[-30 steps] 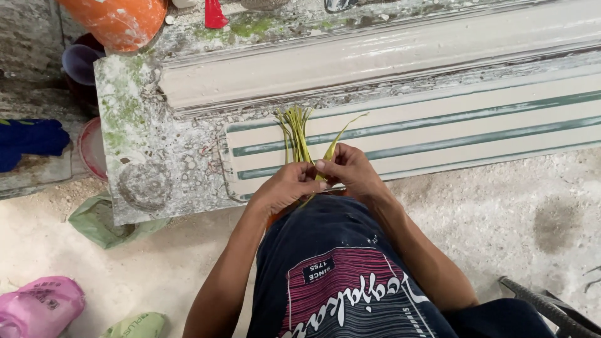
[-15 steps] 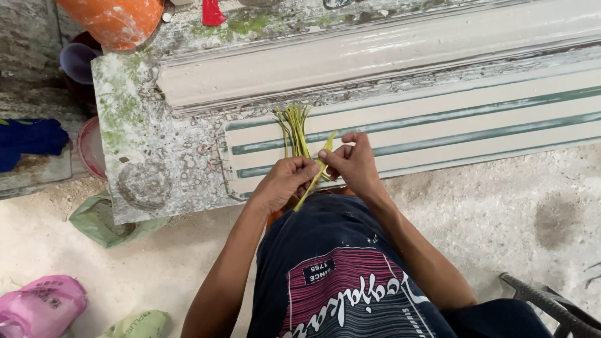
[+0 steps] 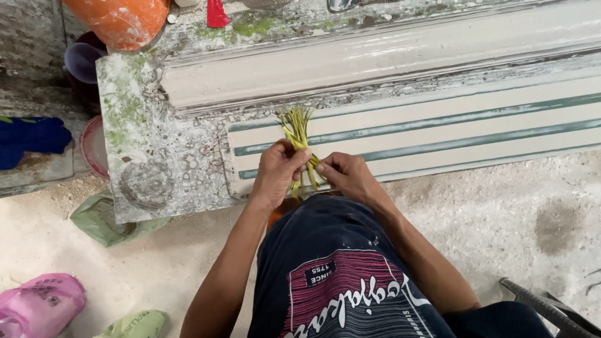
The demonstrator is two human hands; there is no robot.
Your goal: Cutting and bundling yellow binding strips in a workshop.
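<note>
Head view, near the centre of the frame: the left hand (image 3: 280, 172) and the right hand (image 3: 346, 176) are both closed around a bundle of yellow-green leaf strips (image 3: 298, 134), held over the striped board (image 3: 438, 134) on the rough concrete surface (image 3: 156, 169). The lower part looks gathered between the fingers, while the upper ends fan out loose — so the work seems partly done.

Lower left: a pink plastic bag (image 3: 41, 305) and a pale green bag (image 3: 134, 324) with print. Upper left — an orange pot (image 3: 119, 22).
</note>
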